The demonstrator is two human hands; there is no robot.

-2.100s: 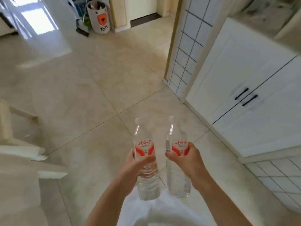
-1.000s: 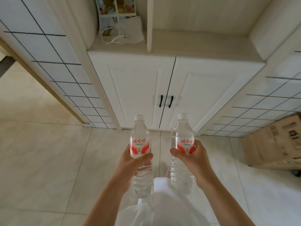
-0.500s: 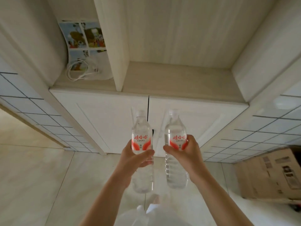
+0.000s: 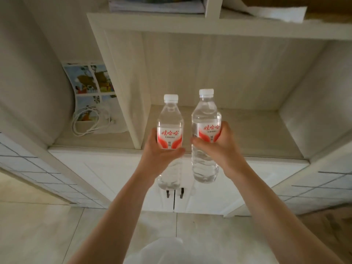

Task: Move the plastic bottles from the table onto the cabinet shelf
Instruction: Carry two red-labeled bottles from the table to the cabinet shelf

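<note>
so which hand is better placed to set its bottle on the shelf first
Probably the right hand: its bottle is held higher, squarely before the wide bare shelf. The left hand is nearer the divider.

A pale wood-grain cabinet (image 4: 190, 73) fills the view, its open shelf (image 4: 247, 134) split by an upright divider (image 4: 122, 92). In the left bay, a coiled white cable (image 4: 85, 121) lies in front of a curled picture sheet (image 4: 91, 80). Above, papers (image 4: 156, 4) sit on the upper shelf. Below, two white doors (image 4: 114, 178) carry dark handles (image 4: 174, 192). White tiled walls (image 4: 38, 174) flank both sides; beige floor tiles (image 4: 38, 235) gleam softly.
</note>
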